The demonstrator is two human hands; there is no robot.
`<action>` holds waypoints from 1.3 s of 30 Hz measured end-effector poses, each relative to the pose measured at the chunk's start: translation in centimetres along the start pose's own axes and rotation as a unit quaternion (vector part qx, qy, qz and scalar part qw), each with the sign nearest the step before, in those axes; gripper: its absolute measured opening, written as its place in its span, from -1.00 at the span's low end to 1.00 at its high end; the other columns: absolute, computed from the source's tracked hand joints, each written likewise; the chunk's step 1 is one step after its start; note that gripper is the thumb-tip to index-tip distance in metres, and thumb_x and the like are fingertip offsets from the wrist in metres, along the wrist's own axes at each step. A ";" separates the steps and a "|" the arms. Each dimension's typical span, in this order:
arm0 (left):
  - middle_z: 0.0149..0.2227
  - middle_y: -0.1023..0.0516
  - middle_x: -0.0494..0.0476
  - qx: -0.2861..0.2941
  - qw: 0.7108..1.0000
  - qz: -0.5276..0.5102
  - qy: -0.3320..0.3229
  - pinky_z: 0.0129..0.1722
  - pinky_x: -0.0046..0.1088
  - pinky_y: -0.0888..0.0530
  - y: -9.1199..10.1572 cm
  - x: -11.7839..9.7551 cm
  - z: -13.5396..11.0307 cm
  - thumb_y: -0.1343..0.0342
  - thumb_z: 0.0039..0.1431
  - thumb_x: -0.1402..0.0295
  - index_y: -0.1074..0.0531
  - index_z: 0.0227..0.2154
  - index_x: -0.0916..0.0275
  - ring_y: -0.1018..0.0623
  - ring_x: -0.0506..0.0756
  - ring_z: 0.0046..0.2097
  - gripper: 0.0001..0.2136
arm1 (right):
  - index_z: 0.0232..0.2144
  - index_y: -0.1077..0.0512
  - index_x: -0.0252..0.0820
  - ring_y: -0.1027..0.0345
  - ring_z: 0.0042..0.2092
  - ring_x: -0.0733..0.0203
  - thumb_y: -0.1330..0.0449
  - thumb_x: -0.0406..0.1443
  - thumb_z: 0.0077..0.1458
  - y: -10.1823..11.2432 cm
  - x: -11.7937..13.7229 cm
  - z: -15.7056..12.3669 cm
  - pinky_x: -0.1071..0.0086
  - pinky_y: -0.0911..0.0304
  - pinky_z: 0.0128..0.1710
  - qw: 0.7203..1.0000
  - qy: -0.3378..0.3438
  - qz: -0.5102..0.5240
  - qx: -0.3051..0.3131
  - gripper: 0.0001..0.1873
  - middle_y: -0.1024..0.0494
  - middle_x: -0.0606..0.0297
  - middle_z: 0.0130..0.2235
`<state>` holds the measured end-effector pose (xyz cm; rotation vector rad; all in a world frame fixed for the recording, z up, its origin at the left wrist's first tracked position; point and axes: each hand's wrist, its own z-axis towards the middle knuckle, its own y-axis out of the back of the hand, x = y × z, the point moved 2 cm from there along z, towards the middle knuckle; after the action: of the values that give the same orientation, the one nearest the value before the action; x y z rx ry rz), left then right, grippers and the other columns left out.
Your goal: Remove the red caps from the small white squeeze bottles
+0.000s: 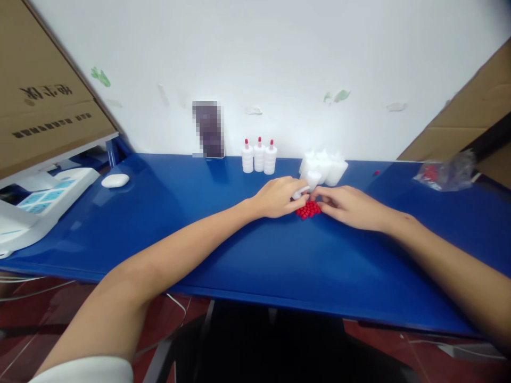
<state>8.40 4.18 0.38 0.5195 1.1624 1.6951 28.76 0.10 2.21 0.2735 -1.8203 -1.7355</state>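
Observation:
My left hand is closed, its thumb and fingers pinching a small white nozzle cap, partly hidden by the fingers. Just right of it, my right hand has its fingers curved and thumb apart from the index finger, with the tips at the edge of a pile of small red tip caps. I make out nothing between those fingertips. Behind both hands stands a cluster of white plastic bottles. Farther left, three white squeeze bottles with red-tipped nozzles stand upright side by side.
The blue table meets a white wall. A phone leans there. At left are a white earbud case, a white device and a cardboard box. A clear plastic bag with red pieces lies at right.

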 end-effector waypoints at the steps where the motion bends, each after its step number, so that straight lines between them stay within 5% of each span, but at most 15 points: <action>1: -0.33 -0.49 0.11 0.000 1.000 0.000 -0.002 -0.25 -0.36 -0.34 0.0 0.0 0.0 0.06 0.37 0.27 -0.39 -0.24 0.23 -0.47 0.11 -0.25 -0.81 | -0.19 -0.39 -0.08 -0.31 -0.45 0.20 -0.03 -0.26 0.21 0.0 0.1 0.0 0.33 -0.05 -0.42 1.000 0.001 0.001 0.001 -0.83 -0.48 0.37 -0.48; 34: -0.33 -0.50 0.13 -0.002 0.998 -0.043 0.044 -0.27 -0.35 -0.40 0.2 0.2 -0.1 0.20 0.45 0.00 -0.34 -0.10 0.25 -0.49 0.12 -0.30 -0.59 | -0.27 -0.38 -0.13 -0.33 -0.44 0.24 -0.05 -0.25 0.27 -0.1 0.4 0.1 0.35 -0.09 -0.43 1.000 0.026 0.003 -0.008 -0.87 -0.51 0.36 -0.45; 39: -0.15 -0.55 0.18 -0.075 0.995 -0.053 0.039 -0.19 -0.36 -0.43 0.3 0.3 -0.2 0.06 0.43 0.06 -0.32 -0.02 0.23 -0.54 0.12 -0.17 -0.67 | -0.30 -0.43 -0.14 -0.31 -0.51 0.26 -0.06 -0.25 0.29 0.2 1.1 -0.1 0.34 -0.15 -0.45 0.994 0.029 0.019 -0.106 -0.82 -0.50 0.39 -0.51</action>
<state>8.00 4.38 0.47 0.2948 1.0879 1.7076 28.02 -0.53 2.68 0.1990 -1.5750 -1.8549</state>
